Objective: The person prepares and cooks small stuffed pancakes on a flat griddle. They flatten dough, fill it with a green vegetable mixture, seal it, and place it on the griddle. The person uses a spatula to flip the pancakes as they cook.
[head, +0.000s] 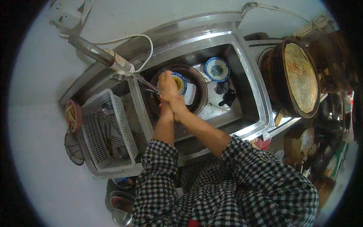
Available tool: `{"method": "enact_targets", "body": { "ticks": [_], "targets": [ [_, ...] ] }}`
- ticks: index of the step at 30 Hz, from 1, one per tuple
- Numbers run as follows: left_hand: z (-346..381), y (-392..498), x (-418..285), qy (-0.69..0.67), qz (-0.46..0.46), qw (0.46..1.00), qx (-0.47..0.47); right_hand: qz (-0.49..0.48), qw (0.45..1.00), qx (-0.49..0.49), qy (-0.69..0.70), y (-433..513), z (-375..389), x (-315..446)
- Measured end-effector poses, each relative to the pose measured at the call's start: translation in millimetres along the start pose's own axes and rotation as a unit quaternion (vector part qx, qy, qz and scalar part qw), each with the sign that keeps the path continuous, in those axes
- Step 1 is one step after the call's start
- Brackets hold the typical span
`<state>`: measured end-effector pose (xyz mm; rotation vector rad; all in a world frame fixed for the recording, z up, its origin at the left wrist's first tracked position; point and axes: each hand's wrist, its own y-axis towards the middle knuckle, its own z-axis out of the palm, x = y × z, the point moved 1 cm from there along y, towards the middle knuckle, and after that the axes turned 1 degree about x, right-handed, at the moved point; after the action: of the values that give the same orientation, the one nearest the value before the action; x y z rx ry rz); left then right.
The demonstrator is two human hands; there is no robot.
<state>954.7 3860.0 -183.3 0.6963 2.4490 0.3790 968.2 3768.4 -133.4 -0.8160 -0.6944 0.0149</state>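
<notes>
Water runs from the faucet [124, 66] onto my two hands, which are pressed together over a dark round basin [202, 85] in the sink. My left hand [168, 82] and my right hand [177, 103] overlap, and their fingers partly hide each other. No object shows between them. Just beside the fingers, a blue-rimmed bowl [183, 81] with something yellow in it sits in the basin, next to a white rectangular piece [190, 93]. Another blue-rimmed bowl [217, 69] stands on the sink floor, with a black item [228, 98], perhaps a scrubber or cloth, near it.
A white plastic basket [124, 122] with ladles and other utensils fills the left sink compartment. Left of it are a pink container [74, 116] and a wire strainer [74, 149]. Large round steamers [302, 78] stand right of the steel sink rim [249, 71].
</notes>
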Motion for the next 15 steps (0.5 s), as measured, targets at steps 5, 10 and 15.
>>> {"method": "enact_targets", "body": {
  "ticks": [5,10,15],
  "targets": [
    [3,-42,25,-0.122,-0.236,0.948,0.175,0.009,0.992,-0.111,0.052,28,-6,2],
    [15,-68,46,-0.3,-0.321,0.887,0.14,0.019,0.985,-0.068,0.159,48,-4,-20],
    [-22,-73,5,-0.806,-0.414,0.423,0.025,0.029,0.897,0.169,0.407,74,-1,-46]
  ]
}}
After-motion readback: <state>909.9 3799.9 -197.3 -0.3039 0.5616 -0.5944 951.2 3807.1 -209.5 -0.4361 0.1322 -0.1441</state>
